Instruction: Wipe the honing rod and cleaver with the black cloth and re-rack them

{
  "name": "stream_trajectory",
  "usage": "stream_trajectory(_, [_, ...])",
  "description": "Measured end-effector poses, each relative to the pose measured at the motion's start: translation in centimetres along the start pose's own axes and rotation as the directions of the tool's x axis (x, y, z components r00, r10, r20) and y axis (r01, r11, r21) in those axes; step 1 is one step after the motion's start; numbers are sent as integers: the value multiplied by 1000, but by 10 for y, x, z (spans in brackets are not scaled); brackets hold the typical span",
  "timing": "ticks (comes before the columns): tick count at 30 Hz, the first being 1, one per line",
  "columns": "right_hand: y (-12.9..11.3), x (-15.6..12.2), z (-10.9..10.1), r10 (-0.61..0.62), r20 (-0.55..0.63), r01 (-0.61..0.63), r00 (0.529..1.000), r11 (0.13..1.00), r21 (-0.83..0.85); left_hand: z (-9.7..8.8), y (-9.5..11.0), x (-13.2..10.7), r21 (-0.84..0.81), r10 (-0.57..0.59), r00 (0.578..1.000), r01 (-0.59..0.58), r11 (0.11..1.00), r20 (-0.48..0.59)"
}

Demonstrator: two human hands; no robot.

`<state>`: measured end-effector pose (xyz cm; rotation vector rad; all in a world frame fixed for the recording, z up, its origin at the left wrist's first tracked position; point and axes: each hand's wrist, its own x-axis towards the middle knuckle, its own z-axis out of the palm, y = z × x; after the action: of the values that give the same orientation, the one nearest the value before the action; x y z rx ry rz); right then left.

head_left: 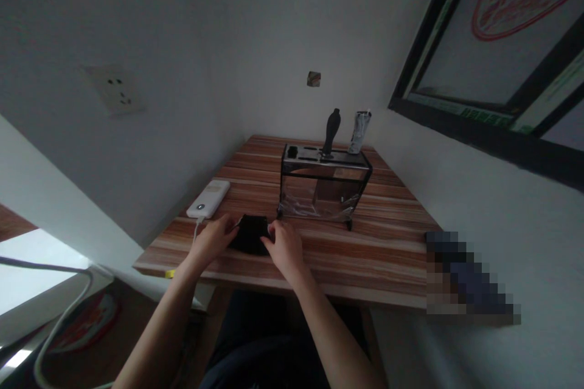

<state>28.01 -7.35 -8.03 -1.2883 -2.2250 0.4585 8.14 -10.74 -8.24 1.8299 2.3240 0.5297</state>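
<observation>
A dark, flat, soft-looking black piece of cloth [250, 236] lies low over the table's front part, its exact kind too dark to make out. At its left edge, my left hand [214, 236] pinches it between thumb and fingers. My right hand [283, 246] grips the opposite edge the same way. Just behind the cloth stands a clear-sided knife holder [326, 173] with a black top frame. Out of its slots rise a black handle [333, 130] and a second handle wrapped in clear plastic [360, 132].
Left of my hands lies a white power bank [208, 199] with a cable plugged in. The wood-grain table [374, 249] is set against walls on both sides. A wall socket [117, 91] is at left, a framed picture [493, 55] at right. A pixelated patch covers the table's right corner.
</observation>
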Motion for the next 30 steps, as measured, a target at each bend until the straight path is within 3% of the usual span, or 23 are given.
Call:
stream_trajectory(3, [6, -2, -2, 14, -5, -13, 1000, 988, 155, 2, -1, -2, -98, 30, 1000, -31, 995, -10])
stream_trajectory(7, [16, -8, -7, 51, -38, -33, 998, 928, 371, 7, 4, -9, -384, 81, 996, -93, 919, -46])
stream_trajectory(13, [42, -22, -26, 85, -124, 2, 989, 816, 578, 18, 40, -16, -511, 122, 990, -143, 847, -74])
stream_trajectory(18, [83, -39, -51, 195, -181, -53, 964, 807, 589, 38, 86, -15, -606, 175, 981, -192, 772, -88])
stream_trajectory(24, [125, -63, -80, 284, -253, -114, 925, 842, 527, 55, 138, -17, -540, 325, 946, -275, 796, -2])
stream_trajectory(30, [145, -71, -83, 249, -275, -127, 929, 910, 395, 55, 148, -16, -442, 341, 939, -288, 850, 42])
